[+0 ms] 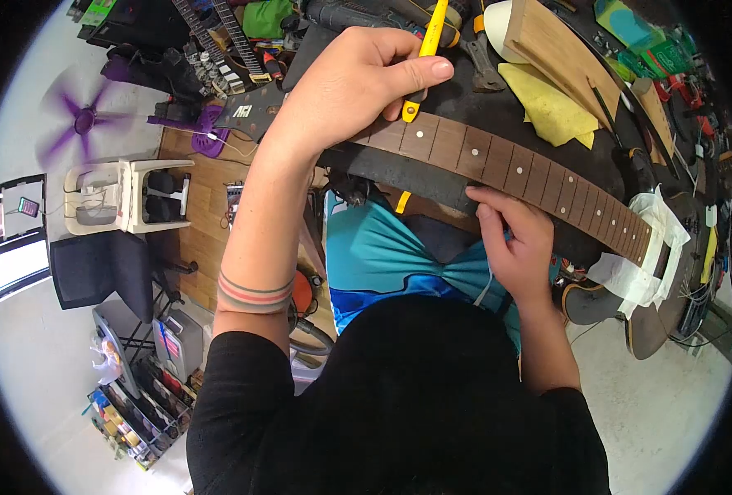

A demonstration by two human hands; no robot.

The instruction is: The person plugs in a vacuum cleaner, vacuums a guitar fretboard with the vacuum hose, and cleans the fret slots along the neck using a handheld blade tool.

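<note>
My left hand [358, 87] is closed around a slim yellow tool [434, 29]. Its lower end, with a small round brass-coloured fastener, meets the fretboard [498, 161] near the headstock end. The fretboard is brown with dark cross lines and white dots. Beyond my left wrist shows the dark headstock [246, 115] with a pale logo. My right hand [519, 239] lies along the near side of the neck, its index finger stretched out and touching near the edge, thumb apart. White masking tape and paper [655, 256] cover the guitar body around the fretboard's far right end.
A yellow cloth [547, 103] and wooden boards [556, 49] lie behind the neck on the dark bench. Pliers-like metal tools [483, 66] rest near them. At left are a spinning purple fan [84, 120], a white plastic chair [127, 198] and a grey case [178, 342].
</note>
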